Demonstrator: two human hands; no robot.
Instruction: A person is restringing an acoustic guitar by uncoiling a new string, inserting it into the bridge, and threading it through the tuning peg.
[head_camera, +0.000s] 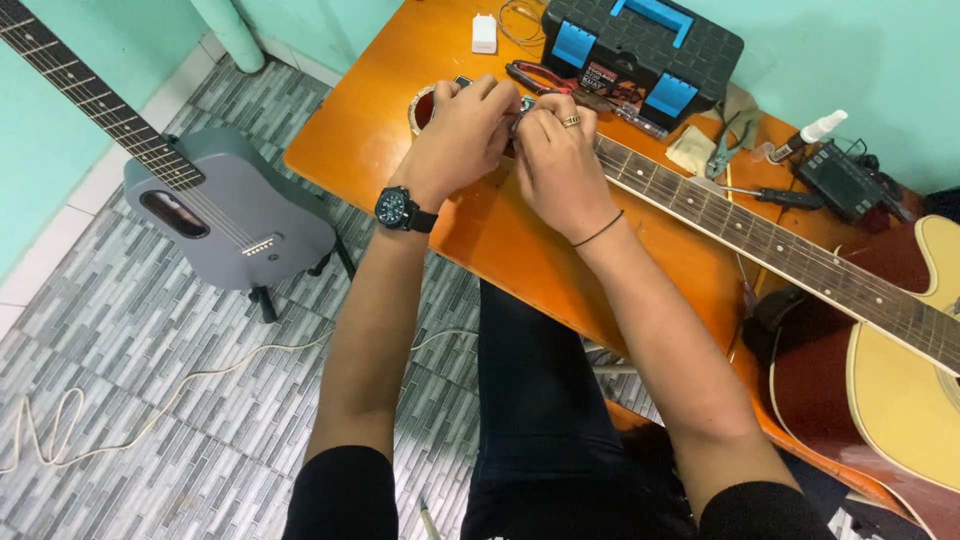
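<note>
- A grey guitar stands on the tiled floor, well to the left of the bench. It is smooth with round corners. A thin pale cord curls on the floor below it.
- The bench is shiny orange wood. Its near edge runs slanted, with bare wood just left of the hands.
- The left hand, with a black watch, is curled shut at the headstock end of the guitar neck. I cannot tell what it holds.
- The right hand, with a ring, is curled tight too, touching the left hand on the neck's end.
- The long dark neck lies across the bench to the right of the hands.
- A bumpy black and blue toolbox sits behind the neck, near the wall.
</note>
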